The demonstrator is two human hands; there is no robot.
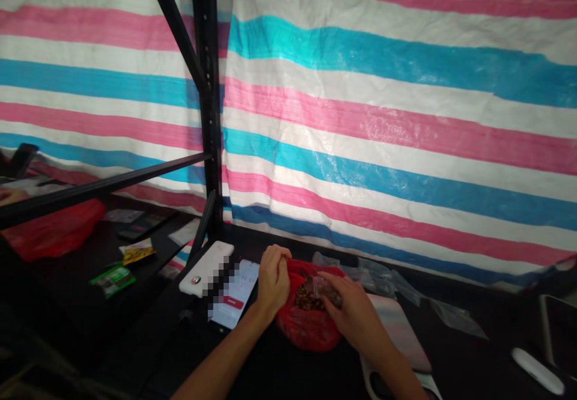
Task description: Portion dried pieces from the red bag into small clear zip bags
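Note:
A red plastic bag (306, 327) sits open on the dark table, filled with small brown pieces (307, 298). My left hand (272, 281) pinches the bag's left rim with closed fingers. My right hand (350, 311) reaches into the bag's mouth from the right, fingers curled on a small clear packet (328, 289) over the brown pieces.
A white power bank (206, 268) and a lit phone (238, 295) lie left of the bag. Empty clear packets (383, 278) lie behind it, a pastel pad (401, 334) under my right forearm. A black rack post (208, 100) stands at the back. A white mouse (537, 371) is far right.

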